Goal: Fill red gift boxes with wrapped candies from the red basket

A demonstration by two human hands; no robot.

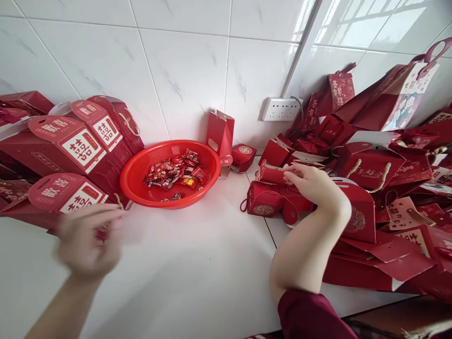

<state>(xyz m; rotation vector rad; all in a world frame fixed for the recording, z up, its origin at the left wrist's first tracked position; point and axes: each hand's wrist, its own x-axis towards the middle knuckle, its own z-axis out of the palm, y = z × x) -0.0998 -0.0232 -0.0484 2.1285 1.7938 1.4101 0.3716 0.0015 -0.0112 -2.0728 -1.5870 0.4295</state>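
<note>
My right hand [308, 182] reaches into the boxes on the right, its fingertips closed on the edge of a small red gift box [271, 174]. Just below that box, a red box with a round gold emblem [263, 203] lies on the counter. My left hand [90, 242] hangs over the counter at the left, smeared by motion; whether its curled fingers hold anything is unclear. Close by it stand red candy boxes with white character labels [80, 149]. Between the hands, a red plastic basket [129, 181] holds wrapped candies [173, 174].
An upright open red box [221, 134] and a small emblem box [243, 157] stand by the tiled wall. Red bags and boxes [374, 165] pile up on the right. A power socket [281, 109] with a cable is on the wall above the white counter [197, 273].
</note>
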